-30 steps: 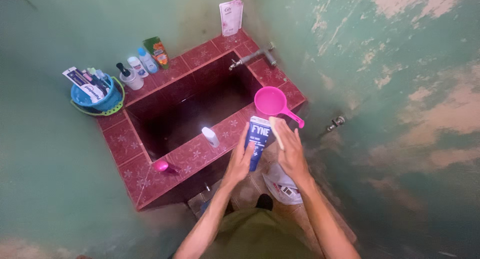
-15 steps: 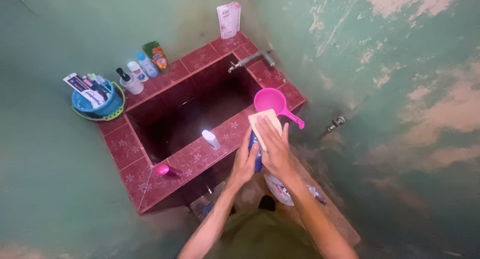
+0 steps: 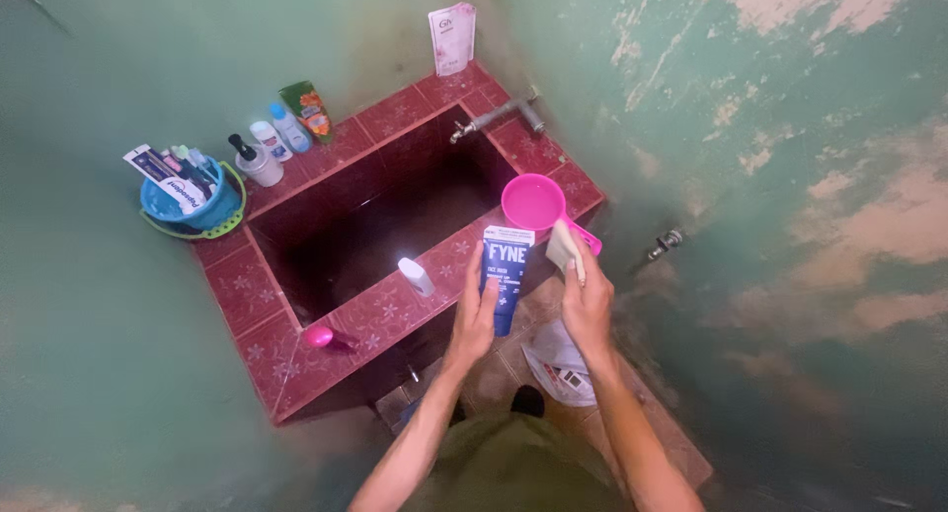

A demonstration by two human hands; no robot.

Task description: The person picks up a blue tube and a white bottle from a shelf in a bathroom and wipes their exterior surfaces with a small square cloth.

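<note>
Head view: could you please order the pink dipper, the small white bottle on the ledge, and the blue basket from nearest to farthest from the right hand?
From the right hand:
1. Pink dipper, just beyond the hand, on the basin's corner ledge.
2. Small white bottle, to the left on the front ledge.
3. Blue basket, far left, on the basin's opposite corner.

Blue tube (image 3: 506, 280) cap end behind left hand (image 3: 472, 319); plastic bag (image 3: 558, 359) partly under right forearm (contents unclear).
</note>
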